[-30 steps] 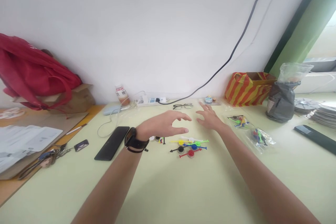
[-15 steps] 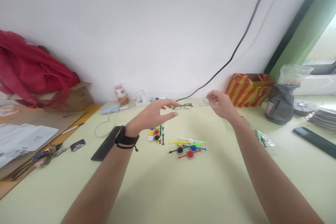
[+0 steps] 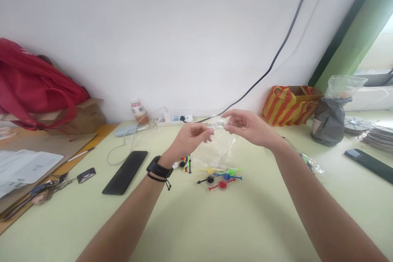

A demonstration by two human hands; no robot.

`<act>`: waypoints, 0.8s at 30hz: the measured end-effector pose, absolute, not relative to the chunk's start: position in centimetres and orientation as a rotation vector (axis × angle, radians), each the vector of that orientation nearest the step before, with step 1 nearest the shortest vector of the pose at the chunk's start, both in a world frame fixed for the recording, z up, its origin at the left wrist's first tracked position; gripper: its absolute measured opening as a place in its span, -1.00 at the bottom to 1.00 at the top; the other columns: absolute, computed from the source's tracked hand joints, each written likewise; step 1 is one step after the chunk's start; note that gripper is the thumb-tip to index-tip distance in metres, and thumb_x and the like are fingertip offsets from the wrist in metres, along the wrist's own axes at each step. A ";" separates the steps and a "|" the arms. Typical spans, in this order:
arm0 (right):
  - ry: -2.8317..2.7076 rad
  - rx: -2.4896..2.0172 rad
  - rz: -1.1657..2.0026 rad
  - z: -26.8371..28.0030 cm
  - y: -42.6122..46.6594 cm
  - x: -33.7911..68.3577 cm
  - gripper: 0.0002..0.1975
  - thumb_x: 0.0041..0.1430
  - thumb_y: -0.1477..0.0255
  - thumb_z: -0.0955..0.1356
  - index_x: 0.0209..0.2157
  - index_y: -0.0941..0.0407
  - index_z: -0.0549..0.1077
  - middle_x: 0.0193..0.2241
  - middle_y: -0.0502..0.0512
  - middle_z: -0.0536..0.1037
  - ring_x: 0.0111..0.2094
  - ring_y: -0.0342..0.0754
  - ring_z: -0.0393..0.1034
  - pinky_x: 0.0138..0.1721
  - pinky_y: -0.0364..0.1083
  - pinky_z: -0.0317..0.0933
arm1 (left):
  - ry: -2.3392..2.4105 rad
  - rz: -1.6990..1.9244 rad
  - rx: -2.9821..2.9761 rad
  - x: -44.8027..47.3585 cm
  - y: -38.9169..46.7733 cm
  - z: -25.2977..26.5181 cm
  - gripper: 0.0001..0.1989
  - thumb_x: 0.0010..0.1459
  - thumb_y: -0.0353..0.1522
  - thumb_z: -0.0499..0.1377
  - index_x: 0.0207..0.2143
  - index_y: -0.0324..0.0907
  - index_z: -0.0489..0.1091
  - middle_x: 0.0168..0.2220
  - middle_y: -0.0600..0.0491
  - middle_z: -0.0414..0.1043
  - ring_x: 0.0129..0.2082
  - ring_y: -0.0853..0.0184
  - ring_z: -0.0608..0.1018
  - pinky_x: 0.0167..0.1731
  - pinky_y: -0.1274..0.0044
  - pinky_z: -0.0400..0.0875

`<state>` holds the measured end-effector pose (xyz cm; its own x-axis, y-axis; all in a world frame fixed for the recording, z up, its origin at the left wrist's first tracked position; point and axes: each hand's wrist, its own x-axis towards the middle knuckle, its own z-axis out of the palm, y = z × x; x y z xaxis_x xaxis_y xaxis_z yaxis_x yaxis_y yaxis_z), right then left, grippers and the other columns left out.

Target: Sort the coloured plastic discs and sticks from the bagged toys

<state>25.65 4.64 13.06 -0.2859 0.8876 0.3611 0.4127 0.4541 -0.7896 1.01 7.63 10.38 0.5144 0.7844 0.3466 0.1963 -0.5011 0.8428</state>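
Observation:
A clear plastic bag [image 3: 215, 149] hangs between my hands, above the coloured arrow pieces. My left hand [image 3: 193, 137], with a black watch on its wrist, pinches the bag's upper left edge. On the other side, my right hand [image 3: 247, 127] has its thumb and inner fingers at the bag's upper right edge, its index finger stretched out above. Below lie spinner arrows on round bases: a red arrow [image 3: 222, 185], a blue arrow [image 3: 226, 177], a black arrow [image 3: 210, 179], and yellow and green ones partly behind the bag. More small arrows [image 3: 187, 164] lie by my left wrist, partly hidden.
A black phone-like slab [image 3: 125, 172] lies left of my forearm. Along the wall stand a bottle [image 3: 139, 111], a power strip [image 3: 175, 119] and a striped bag [image 3: 288, 106]. At right are a filled plastic packet [image 3: 312, 163], a grey bag [image 3: 328, 120] and a dark phone [image 3: 368, 164].
My right hand has moved left towards my left hand, and the clear bag now shows between them. My left hand has closed from an open pose to a pinch.

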 end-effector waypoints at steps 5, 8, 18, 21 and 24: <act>-1.787 -1.087 0.907 12.5 5.5 26.7 -0.62 0.15 0.10 0.50 -0.16 0.09 0.61 -0.32 0.12 0.64 -0.25 0.02 0.51 -0.20 0.00 0.38 | 0.795 0.857 1.970 -0.3 8.1 10.7 -0.68 0.21 -0.13 0.33 -0.12 -0.15 0.60 -0.23 -0.04 0.64 -0.22 0.26 0.63 -0.16 0.47 0.51; -1.879 -1.054 0.984 12.4 5.4 26.0 -0.69 0.18 0.15 0.49 -0.18 0.08 0.62 -0.36 0.08 0.61 -0.29 -0.02 0.47 -0.25 -0.03 0.35 | 0.773 0.831 1.933 -0.4 7.8 11.1 -0.63 0.22 -0.13 0.33 -0.01 -0.11 0.57 -0.19 -0.03 0.63 -0.21 0.28 0.62 -0.17 0.47 0.51; -1.816 -0.941 1.271 10.6 6.0 24.3 -0.43 0.11 0.23 0.54 0.14 -0.02 0.44 -0.32 0.01 0.60 -0.23 -0.01 0.48 -0.17 -0.02 0.34 | 0.876 1.086 1.755 0.0 8.6 10.8 -0.69 0.21 -0.13 0.34 -0.27 -0.22 0.58 -0.41 -0.02 0.58 -0.42 0.33 0.56 -0.36 0.50 0.46; -1.752 -0.934 1.254 10.1 6.3 24.2 -0.52 0.14 0.26 0.52 0.07 0.03 0.47 -0.37 0.01 0.59 -0.28 -0.03 0.47 -0.19 -0.02 0.33 | 0.893 1.119 1.708 -0.6 8.8 11.1 -0.72 0.19 -0.16 0.35 -0.29 -0.21 0.56 -0.41 -0.01 0.57 -0.39 0.31 0.57 -0.33 0.49 0.47; -1.797 -0.990 1.212 10.1 6.5 24.2 -0.70 0.18 0.24 0.49 -0.10 0.08 0.54 -0.38 0.04 0.59 -0.31 -0.04 0.46 -0.24 -0.05 0.31 | 0.848 1.015 1.787 -1.5 8.6 11.6 -0.73 0.15 -0.21 0.38 -0.17 -0.17 0.55 -0.24 -0.04 0.62 -0.25 0.26 0.62 -0.20 0.45 0.50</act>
